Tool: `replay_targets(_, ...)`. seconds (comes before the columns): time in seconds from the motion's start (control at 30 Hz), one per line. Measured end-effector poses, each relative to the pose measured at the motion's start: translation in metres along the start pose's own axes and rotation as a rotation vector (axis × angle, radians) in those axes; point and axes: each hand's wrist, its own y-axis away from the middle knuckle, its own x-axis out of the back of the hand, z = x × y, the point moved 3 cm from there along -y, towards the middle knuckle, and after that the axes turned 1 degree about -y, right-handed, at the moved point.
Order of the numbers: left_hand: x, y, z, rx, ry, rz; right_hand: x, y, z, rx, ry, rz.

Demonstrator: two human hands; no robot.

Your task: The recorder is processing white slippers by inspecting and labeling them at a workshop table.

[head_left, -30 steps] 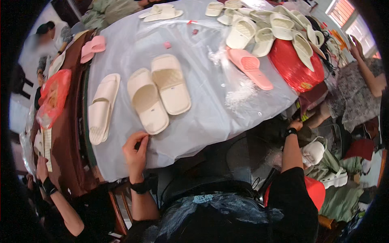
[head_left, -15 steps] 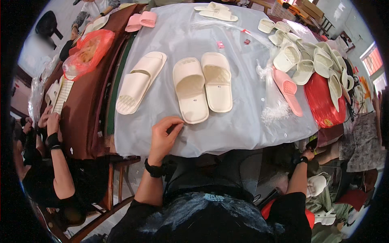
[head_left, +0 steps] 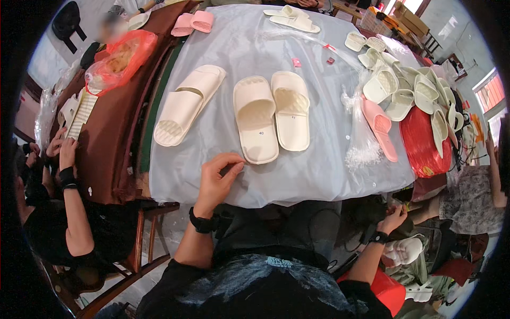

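Note:
My left hand (head_left: pixel 219 175) rests at the table's near edge, its fingers loosely curled. Thumb and fingertips are slightly apart beside the heel of a cream slide slipper (head_left: pixel 257 133), with nothing visible between them. Against that slipper's right side lies a second cream slipper (head_left: pixel 292 119). Farther left, another pair of cream slippers (head_left: pixel 183 109) overlaps at an angle. My right hand (head_left: pixel 392 219) is off the table at the lower right, fingers pinched together. Whatever is in them is too small to make out.
Clear plastic sheeting (head_left: pixel 324 175) covers the table. At right, a heap of pale green slippers (head_left: pixel 419 87) lies near a pink slipper (head_left: pixel 378 125) and a red bundle (head_left: pixel 422 141). A neighbour's hands (head_left: pixel 64 149) hold a pale slipper at the brown table (head_left: pixel 111 133).
My right hand has risen and moved left, and its fingers now show. My left hand stays by the slipper heel. The whole view has shifted slightly.

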Motion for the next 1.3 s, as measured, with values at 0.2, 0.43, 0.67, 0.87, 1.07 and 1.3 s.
replay_targets(0.2, -0.001, 0.0, 0.005, 0.008, -0.004, -0.023, -0.086, 0.1, -0.142, 0.176, -0.247, -0.346)
replay_targets(0.43, -0.015, 0.0, 0.05, -0.091, -0.086, -0.11, -0.219, 0.148, -0.226, -0.318, -0.751, -0.846)
replay_targets(0.67, -0.03, -0.022, 0.123, -0.269, -0.087, -0.313, -0.342, 0.169, -0.258, -0.577, -0.985, -1.333)
replay_targets(0.87, -0.078, -0.065, 0.145, -0.427, -0.165, -0.367, -0.407, 0.174, -0.247, -0.366, -0.925, -1.102)
replay_targets(1.07, -0.093, -0.117, 0.144, -0.617, -0.349, -0.158, -0.433, 0.171, -0.214, 0.09, -0.557, -0.872)
replay_targets(1.3, -0.129, -0.134, 0.117, -0.647, -0.372, -0.317, -0.433, 0.173, -0.191, 0.701, 0.15, -0.708)
